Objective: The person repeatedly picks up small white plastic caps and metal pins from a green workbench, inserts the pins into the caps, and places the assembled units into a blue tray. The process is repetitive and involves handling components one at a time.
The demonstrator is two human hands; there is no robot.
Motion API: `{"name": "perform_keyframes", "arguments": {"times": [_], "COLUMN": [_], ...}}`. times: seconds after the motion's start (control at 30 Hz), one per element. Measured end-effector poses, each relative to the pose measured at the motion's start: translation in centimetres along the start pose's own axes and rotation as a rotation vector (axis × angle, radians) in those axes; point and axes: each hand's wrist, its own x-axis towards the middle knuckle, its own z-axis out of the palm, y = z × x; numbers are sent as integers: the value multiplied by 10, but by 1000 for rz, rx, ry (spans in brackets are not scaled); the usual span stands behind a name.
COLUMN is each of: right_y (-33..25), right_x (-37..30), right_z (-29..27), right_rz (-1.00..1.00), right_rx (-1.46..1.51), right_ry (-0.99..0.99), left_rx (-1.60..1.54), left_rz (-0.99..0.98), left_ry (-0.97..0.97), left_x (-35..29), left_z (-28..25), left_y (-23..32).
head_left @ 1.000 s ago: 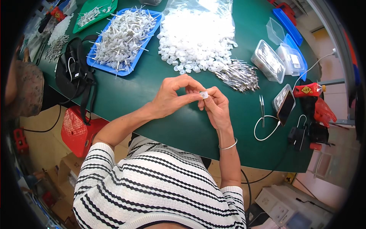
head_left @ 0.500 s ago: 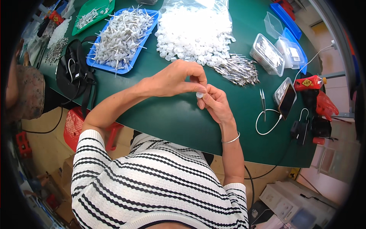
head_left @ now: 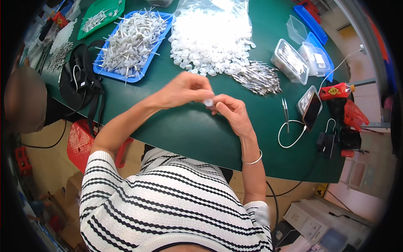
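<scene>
A: What could go wrong at the left of the tabletop (head_left: 168,133)?

B: The blue tray (head_left: 145,66), toward the far edge, is heaped with stemmed pieces (head_left: 134,40); if its rim is brushed by an arm, some could be spilled.

A: And at the hands?

B: By the left hand (head_left: 188,90), a small white piece (head_left: 208,102) appears to be pinched, above the tabletop and inward from its near edge. If the pinch is loosened too early, the piece could be dropped and lost among the white caps (head_left: 205,48) farther back, because a similar colour is shared. The right hand (head_left: 234,112) is held half curled just beside it; whether the piece is gripped there also cannot be told.

A: And toward the right edge?

B: The metal pins (head_left: 258,77) are heaped loose against the caps, so by a careless reach both could be mixed. The tweezers (head_left: 286,114) are crossed by the white cable (head_left: 278,135); if it is pulled, they could be dragged.
</scene>
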Motion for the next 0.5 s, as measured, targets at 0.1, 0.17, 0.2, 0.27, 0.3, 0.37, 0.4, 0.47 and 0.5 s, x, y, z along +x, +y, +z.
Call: {"name": "perform_keyframes", "arguments": {"times": [0.1, 0.17, 0.2, 0.27, 0.3, 0.37, 0.4, 0.47, 0.5], "right_y": [-13, -15, -18, -18, -18, -18, -17, -17, -19], "right_x": [-3, -6, -6, -2, -1, 2, 2, 2, 1], "right_z": [-21, -46, -56, -67, -70, -70, -68, -66, -66], "right_rz": [-167, -239, -280, -332, -338, -333, -324, -294, -270], "right_rx": [-556, -746, -906, -1146, -1234, -1352, -1380, -1426, -1449], "right_ry": [350, 577, 596, 598, 585, 559, 547, 523, 511], "left_rx": [240, 496, 694, 1024, 1146, 1310, 1353, 1430, 1435], "left_rz": [148, 231, 317, 381, 357, 342, 353, 327, 369], "left_ry": [362, 696, 845, 1038, 1081, 1102, 1081, 1057, 1092], "left_x": [-30, -49, -54, -64, -68, -73, -73, -72, -68], "left_z": [-36, -75, -93, -121, -132, -150, -158, -161, -155], "left_y": [20, 25, 27, 28, 26, 19, 11, 2, 5]}}
